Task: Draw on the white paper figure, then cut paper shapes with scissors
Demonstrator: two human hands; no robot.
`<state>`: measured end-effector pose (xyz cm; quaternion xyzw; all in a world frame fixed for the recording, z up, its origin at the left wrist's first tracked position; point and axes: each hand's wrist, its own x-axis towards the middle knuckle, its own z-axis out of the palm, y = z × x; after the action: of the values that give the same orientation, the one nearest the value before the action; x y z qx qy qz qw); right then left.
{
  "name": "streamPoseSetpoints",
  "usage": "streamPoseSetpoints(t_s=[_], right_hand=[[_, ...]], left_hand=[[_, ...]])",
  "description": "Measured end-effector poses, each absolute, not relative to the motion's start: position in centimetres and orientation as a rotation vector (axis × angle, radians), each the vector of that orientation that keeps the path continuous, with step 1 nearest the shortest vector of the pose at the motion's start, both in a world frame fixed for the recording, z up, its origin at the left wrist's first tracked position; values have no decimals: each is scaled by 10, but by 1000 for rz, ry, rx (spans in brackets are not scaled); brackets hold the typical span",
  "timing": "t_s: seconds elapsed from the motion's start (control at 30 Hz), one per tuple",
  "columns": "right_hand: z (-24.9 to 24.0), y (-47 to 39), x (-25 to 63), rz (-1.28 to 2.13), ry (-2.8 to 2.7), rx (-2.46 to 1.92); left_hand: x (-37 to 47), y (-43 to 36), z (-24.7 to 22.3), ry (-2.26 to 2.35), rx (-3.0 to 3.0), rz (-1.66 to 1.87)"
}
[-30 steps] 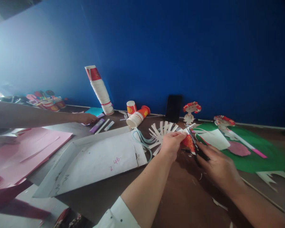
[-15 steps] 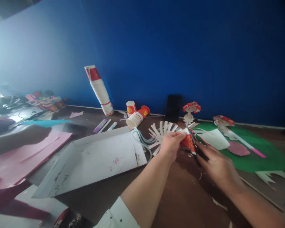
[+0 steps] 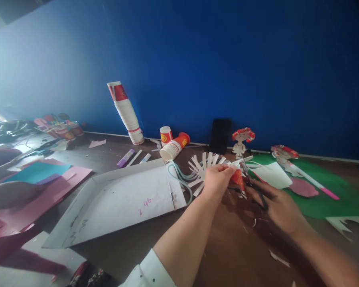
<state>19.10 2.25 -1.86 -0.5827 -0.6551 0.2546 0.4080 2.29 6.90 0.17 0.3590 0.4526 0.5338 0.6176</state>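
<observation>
My left hand (image 3: 217, 181) pinches a red-and-white piece of paper cup (image 3: 237, 177) between thumb and fingertips. In my right hand (image 3: 279, 205) is a pair of dark-handled scissors (image 3: 261, 195), its blades pointing up and away just right of the cup piece. The scissors look slightly parted; whether they touch the paper I cannot tell. Behind my left hand lies a paper cup cut into a fan of white strips (image 3: 208, 161). A paper figure with red-and-white hair (image 3: 241, 141) stands beyond my hands.
A white cardboard box lid (image 3: 116, 203) lies left of my forearm. Stacked paper cups (image 3: 127, 113) lean on the blue wall, near a black phone (image 3: 220, 135). Green paper (image 3: 332, 199) bears a marker (image 3: 317, 184). At far left a co-worker's blurred arm (image 3: 12, 194) crosses pink paper (image 3: 74, 175).
The scissors have shifted slightly right, away from the cup piece, whose visible red part looks narrower. At left, the co-worker's arm has drawn back, uncovering blue paper.
</observation>
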Motion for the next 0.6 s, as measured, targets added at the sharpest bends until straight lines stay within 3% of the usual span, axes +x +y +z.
streamPoseSetpoints(t_s=[0.6], right_hand=[[-4,19,188,1062,-1479,-1423]], left_hand=[[24,59,20,1067,744,1212]])
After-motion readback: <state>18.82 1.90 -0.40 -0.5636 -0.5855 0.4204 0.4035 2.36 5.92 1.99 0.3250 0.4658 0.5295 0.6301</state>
